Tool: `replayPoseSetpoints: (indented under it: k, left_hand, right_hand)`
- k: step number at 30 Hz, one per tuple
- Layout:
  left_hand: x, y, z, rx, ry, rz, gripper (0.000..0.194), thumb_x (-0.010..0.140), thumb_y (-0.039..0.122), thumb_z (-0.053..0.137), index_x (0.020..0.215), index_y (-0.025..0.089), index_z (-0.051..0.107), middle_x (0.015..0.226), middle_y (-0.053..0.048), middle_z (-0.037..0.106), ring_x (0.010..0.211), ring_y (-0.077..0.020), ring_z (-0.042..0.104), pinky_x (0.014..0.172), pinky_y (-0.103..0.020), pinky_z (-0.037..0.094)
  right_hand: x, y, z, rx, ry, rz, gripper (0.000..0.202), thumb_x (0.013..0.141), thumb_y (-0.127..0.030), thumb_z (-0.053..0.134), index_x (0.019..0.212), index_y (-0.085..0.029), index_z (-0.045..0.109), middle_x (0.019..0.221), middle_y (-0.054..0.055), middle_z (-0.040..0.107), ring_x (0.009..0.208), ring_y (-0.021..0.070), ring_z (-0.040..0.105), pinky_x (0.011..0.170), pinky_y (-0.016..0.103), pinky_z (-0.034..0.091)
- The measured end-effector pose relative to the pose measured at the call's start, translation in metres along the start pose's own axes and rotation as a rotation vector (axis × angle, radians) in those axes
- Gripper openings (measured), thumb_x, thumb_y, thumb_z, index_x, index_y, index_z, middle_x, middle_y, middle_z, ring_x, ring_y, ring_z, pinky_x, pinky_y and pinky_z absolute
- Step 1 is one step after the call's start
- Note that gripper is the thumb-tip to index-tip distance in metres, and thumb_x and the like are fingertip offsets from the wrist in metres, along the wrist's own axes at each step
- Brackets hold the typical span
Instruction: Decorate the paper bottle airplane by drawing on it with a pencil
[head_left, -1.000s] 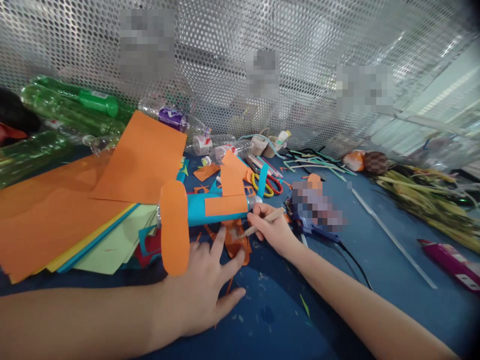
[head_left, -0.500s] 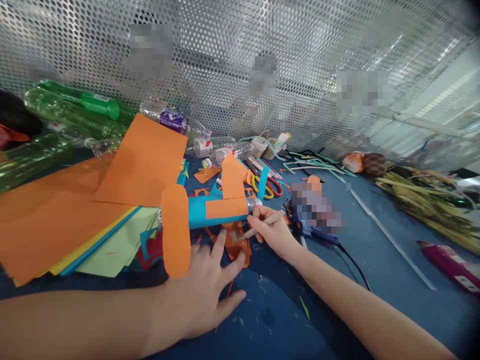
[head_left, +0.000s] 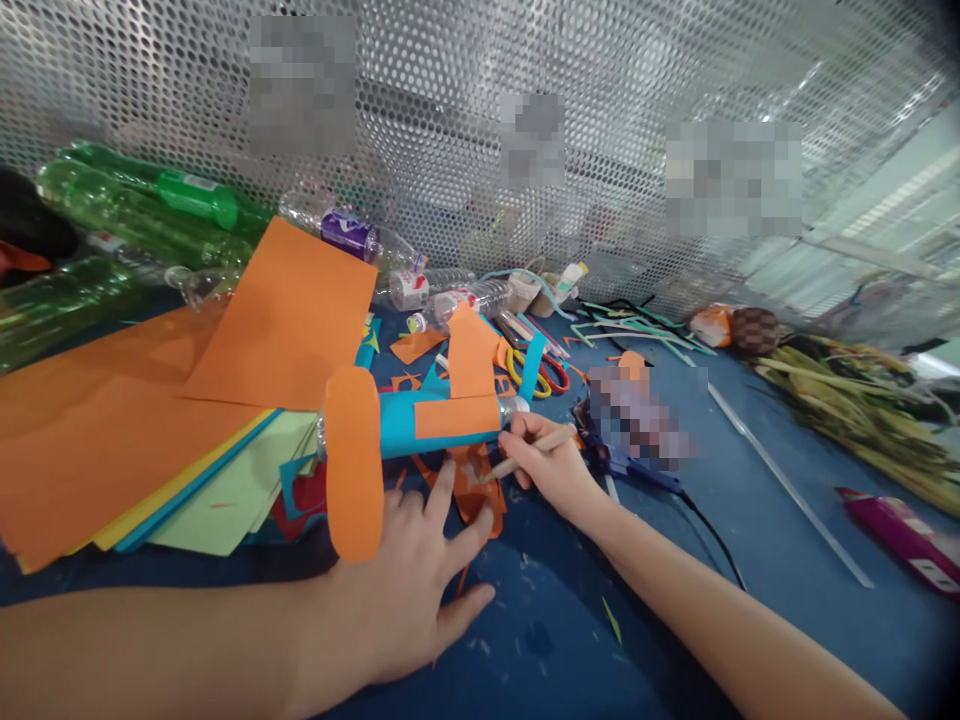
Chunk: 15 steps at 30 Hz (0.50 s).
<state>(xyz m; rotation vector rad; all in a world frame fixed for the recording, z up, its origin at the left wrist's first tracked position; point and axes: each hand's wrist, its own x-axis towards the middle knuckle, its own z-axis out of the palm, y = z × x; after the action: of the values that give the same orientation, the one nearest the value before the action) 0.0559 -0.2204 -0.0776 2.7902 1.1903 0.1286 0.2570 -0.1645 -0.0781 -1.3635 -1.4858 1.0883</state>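
With fingers spread, my left hand lies at the front of the table, its fingertips on an orange paper piece. My right hand pinches a thin pale wooden stick, whose lower tip touches the same piece; pale smears show there. Just behind both hands is a plastic bottle wrapped in blue paper, with orange strips on it and a rounded orange paper shape across its left end. An upright orange flap rises from the bottle. Part of the orange piece is hidden under the bottle and my fingers.
Stacked coloured paper lies at left, with green bottles behind. Scissors rest beyond the bottle. A blue glue gun with a cord is right of my hand. A purple packet lies far right. Perforated metal stands behind.
The view has shifted slightly. My right hand still holds the stick against the orange piece, and my left hand stays in nearly the same place.
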Motion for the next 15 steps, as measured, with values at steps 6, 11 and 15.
replayPoseSetpoints:
  k: [6, 11, 15]
  left_hand:
    - [0.0005, 0.0001, -0.001, -0.003, -0.033, 0.002, 0.051, 0.088, 0.056, 0.034, 0.136, 0.038, 0.039, 0.145, -0.017, 0.029, 0.096, -0.0366, 0.056, 0.08, -0.058, 0.042]
    - [0.0005, -0.0006, -0.0013, -0.012, -0.04, -0.004, 0.051, 0.088, 0.057, 0.034, 0.135, 0.039, 0.04, 0.148, -0.015, 0.026, 0.096, -0.0366, 0.056, 0.078, -0.057, 0.043]
    - [0.0012, -0.0002, -0.0006, -0.009, -0.035, -0.011, 0.051, 0.088, 0.057, 0.034, 0.135, 0.039, 0.041, 0.147, -0.014, 0.027, 0.095, -0.0358, 0.056, 0.079, -0.058, 0.042]
  right_hand:
    - [-0.0009, -0.004, 0.0, -0.022, -0.014, -0.007, 0.029, 0.079, -0.022, 0.054, 0.055, -0.02, 0.037, 0.036, -0.009, 0.04, 0.032, 0.0049, 0.034, 0.04, 0.019, 0.026]
    - [-0.0007, -0.0035, -0.0008, -0.01, -0.025, -0.001, 0.028, 0.078, -0.021, 0.054, 0.055, -0.02, 0.037, 0.036, -0.01, 0.04, 0.032, 0.0045, 0.033, 0.039, 0.019, 0.024]
    - [-0.0006, -0.0027, -0.0003, 0.009, -0.025, 0.006, 0.027, 0.078, -0.022, 0.054, 0.056, -0.021, 0.037, 0.037, -0.01, 0.04, 0.031, 0.0046, 0.035, 0.039, 0.019, 0.024]
